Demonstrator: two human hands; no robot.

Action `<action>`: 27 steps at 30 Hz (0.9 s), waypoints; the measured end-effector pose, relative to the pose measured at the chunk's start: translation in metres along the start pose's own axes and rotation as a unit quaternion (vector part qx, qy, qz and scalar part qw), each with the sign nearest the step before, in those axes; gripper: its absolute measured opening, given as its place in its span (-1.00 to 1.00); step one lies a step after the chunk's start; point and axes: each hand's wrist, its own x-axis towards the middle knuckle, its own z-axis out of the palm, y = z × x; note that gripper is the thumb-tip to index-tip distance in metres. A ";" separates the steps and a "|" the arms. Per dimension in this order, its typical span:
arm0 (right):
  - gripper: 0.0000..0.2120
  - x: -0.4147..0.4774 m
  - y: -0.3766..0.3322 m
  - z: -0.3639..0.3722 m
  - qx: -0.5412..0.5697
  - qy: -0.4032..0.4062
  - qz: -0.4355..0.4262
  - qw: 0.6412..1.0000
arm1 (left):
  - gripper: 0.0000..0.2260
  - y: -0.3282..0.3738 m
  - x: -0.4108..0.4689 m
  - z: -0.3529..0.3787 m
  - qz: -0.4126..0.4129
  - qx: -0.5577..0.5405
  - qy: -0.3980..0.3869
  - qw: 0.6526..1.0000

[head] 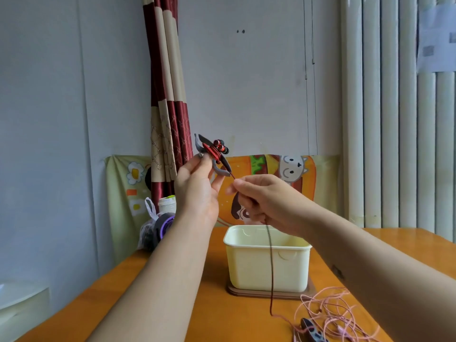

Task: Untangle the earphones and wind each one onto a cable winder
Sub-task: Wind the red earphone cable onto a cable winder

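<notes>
An orange wooden table (172, 304) fills the lower part of the view, with pale vertical blinds (394, 119) at the right and a red-and-beige curtain (170, 107) hanging in the corner behind it; a cartoon-printed cloth (283, 166) is spread along the wall at the table's far edge; a cream plastic box (266, 265) stands open on a brown base near the middle of the table; both bare forearms reach up over it; the left hand (197, 191) is raised above the box and pinches a grey cable winder (219, 171) between thumb and fingertips, holding it tilted in the air; the right hand (266, 201), just beside it, pinches the red cable (270, 255) between thumb and forefinger close under the winder's lower tip, its other fingers curled; from that hand the cable drops in front of the box to the table; a loose tangle of pink earphones (330, 314) lies on the table at the lower right, beside a second dark winder (312, 328); a knotted plastic bag (148, 230) sits at the far left edge; several red turns are wrapped round the held winder's middle, and the two red earbuds (220, 145) rest against its upper side.
</notes>
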 end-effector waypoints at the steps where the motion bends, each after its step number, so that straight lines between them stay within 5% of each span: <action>1: -0.73 0.000 0.001 0.003 -0.123 0.042 -0.031 0.991 | -0.82 -0.001 0.000 -0.002 0.001 -0.001 0.003 1.000; 3: -0.71 0.001 0.005 0.006 -0.296 0.087 -0.089 0.947 | -0.80 -0.005 -0.001 -0.007 0.002 0.023 0.008 1.000; 11: -0.73 -0.014 -0.002 -0.005 -0.388 0.108 -0.184 0.897 | -0.88 -0.022 -0.016 -0.041 -0.007 0.239 -0.060 0.969; 23: -0.81 -0.002 0.001 -0.032 -0.377 0.157 -0.185 0.894 | -0.82 -0.024 -0.042 -0.056 -0.109 0.254 -0.242 0.930; 27: -0.75 0.000 0.012 -0.036 -0.309 0.157 -0.172 0.922 | -0.75 -0.022 -0.044 -0.058 -0.122 0.229 -0.271 0.927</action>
